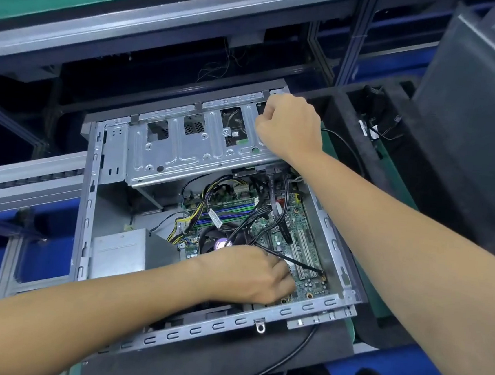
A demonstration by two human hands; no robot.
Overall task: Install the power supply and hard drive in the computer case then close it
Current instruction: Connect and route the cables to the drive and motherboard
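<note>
While the left hand [250, 273] reaches down onto the motherboard [296, 237] inside the open computer case [87, 202], fingers curled, grip unclear, the right hand [288, 124] clenches at the drive cage [183, 151], its hold hidden.

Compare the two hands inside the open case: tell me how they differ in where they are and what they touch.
The right hand is at the far side of the case, fingers curled at the drive cage; the left hand is at the near side, low on the motherboard among the black cables. The right hand sits higher than the left. Both are bare, with fingertips hidden.
</note>
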